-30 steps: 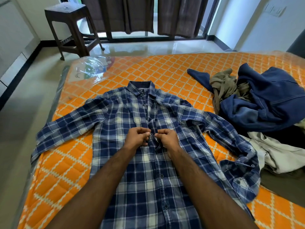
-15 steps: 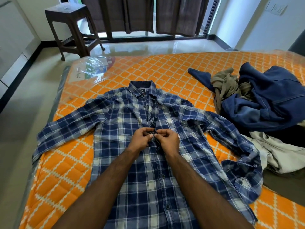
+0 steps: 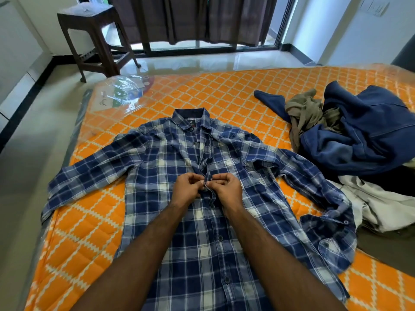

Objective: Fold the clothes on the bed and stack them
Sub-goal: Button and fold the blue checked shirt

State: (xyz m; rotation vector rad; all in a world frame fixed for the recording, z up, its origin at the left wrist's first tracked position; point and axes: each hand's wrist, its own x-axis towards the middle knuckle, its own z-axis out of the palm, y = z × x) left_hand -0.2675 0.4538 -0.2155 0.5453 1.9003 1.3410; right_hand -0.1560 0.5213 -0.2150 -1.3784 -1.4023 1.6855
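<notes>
Head view: blue plaid shirt (image 3: 170,176) spread front-up across the near left part of the bed (image 3: 224,95), collar toward the far edge, one sleeve reaching to the left edge, the other crumpled toward the near right. Left hand (image 3: 187,189) and right hand (image 3: 226,190) side by side at mid-chest, fingers curled, both pinching the shirt's button placket between fingertips and thumbs. Below the hands, placket buttoned; above them, gaping open up to the collar. Unfolded pile along the right edge: navy jacket (image 3: 368,133) on top, olive garment (image 3: 307,113) bunched against it, pale grey garment (image 3: 386,205) nearer the near edge. Clear plastic packet (image 3: 123,93) at the far left corner. Brown stool (image 3: 94,34) on the floor beyond the bed, before dark curtains (image 3: 190,16).
</notes>
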